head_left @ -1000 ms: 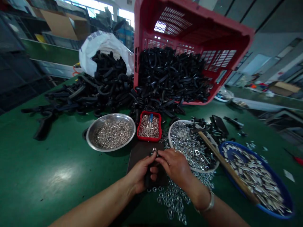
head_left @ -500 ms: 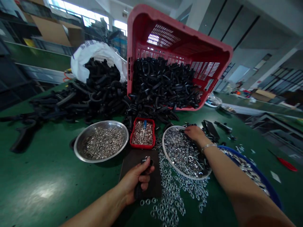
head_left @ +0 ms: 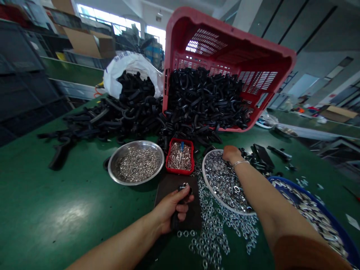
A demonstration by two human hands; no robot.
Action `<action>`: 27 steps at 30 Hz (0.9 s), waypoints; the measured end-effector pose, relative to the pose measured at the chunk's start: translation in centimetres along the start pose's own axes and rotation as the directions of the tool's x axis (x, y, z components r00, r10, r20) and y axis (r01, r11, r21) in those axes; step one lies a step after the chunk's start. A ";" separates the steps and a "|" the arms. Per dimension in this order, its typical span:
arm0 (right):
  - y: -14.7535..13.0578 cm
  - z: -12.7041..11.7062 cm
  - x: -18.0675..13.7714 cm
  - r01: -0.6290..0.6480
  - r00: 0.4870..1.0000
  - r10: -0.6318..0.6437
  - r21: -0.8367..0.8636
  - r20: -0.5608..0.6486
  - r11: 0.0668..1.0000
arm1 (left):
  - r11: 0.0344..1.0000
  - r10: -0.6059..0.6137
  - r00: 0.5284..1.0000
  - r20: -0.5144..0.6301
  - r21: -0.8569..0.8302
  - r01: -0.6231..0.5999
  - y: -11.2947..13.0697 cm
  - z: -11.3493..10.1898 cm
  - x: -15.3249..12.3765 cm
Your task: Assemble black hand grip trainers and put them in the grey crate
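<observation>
My left hand (head_left: 177, 204) is closed round a black handle-shaped part (head_left: 174, 222), held above a dark flat mat (head_left: 194, 221). A small shiny metal piece shows at the part's upper end, by my thumb. My right hand (head_left: 231, 153) reaches into the far side of a white-rimmed round tray (head_left: 207, 179) of small metal hardware. Its fingers point down and away, hidden from me. Loose metal nuts (head_left: 209, 225) lie spread between the mat and this tray.
A steel bowl (head_left: 112, 165) of small metal pins and a red box (head_left: 168, 165) with similar pieces stand behind the mat. Black parts (head_left: 112, 116) are heaped at the back, beside a tilted red crate (head_left: 230, 32). At right is a blue tray (head_left: 312, 197) of metal pieces.
The view has turned slightly left, so things sit further right in it. My right hand has shifted within the white-rimmed tray, its fingers now less visible. My left hand keeps the black part.
</observation>
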State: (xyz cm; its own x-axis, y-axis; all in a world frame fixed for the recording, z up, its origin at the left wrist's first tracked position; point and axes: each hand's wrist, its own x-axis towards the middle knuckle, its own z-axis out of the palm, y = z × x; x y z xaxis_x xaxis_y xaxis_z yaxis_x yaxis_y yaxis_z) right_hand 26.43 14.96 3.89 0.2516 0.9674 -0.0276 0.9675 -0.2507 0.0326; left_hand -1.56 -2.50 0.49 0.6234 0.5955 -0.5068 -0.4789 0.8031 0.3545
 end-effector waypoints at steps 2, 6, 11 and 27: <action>0.5 -0.8 -0.4 -0.010 0.998 0.008 0.030 0.060 1.000 | 1.000 -0.003 1.000 0.012 -0.016 0.003 0.0 -0.2 0.0; 1.3 -2.4 -3.1 0.026 0.995 -0.041 0.165 0.092 0.986 | 0.998 -0.013 0.998 0.064 -0.062 0.017 0.2 -0.3 0.1; -1.4 -2.7 -12.6 0.114 0.968 -0.238 0.697 0.083 0.708 | 0.987 -0.046 0.993 0.106 -0.147 0.061 0.7 -0.2 0.0; -8.7 -0.9 -25.5 0.836 0.492 -0.586 0.162 -0.644 0.524 | 0.956 0.224 0.871 0.437 0.076 -0.284 0.8 -1.7 -0.3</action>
State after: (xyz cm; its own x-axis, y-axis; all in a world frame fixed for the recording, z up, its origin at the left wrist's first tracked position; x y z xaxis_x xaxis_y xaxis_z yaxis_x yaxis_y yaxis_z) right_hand 11.58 -7.53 5.22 -0.4592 0.6453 0.6105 0.7209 0.6722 -0.1684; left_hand -3.21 -2.10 -0.41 0.7057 0.7082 -0.0189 -0.5876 0.6000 0.5429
